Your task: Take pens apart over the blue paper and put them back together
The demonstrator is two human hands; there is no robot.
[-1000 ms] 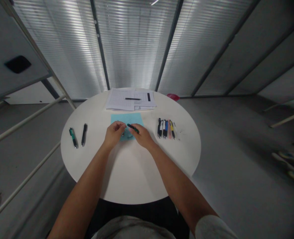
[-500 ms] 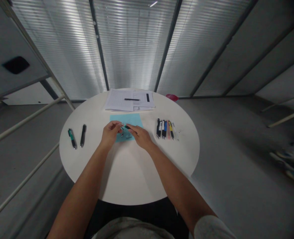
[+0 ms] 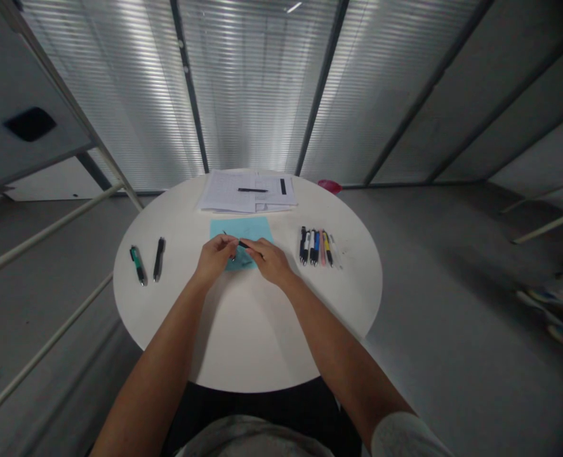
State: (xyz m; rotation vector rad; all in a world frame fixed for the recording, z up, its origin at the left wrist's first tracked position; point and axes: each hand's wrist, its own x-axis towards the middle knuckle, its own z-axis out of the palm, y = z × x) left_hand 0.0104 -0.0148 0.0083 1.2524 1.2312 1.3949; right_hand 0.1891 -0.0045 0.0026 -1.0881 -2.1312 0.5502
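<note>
My right hand is closed around a dark pen part, whose tip points left toward my other hand. Pinched fingers of my left hand touch the end of that part; a thin piece sticks up past them, too small to name. Both hands are over a light blue sheet on the round white table. Small pieces lie on the sheet between the hands, partly hidden.
Several pens lie in a row at the right. A green and black pen and a black pen lie at the left. Behind the sheet are papers with a black pen on top.
My hands have come closer together. The fingers of my left hand now meet the end of the dark pen part, where a small gap showed before.
</note>
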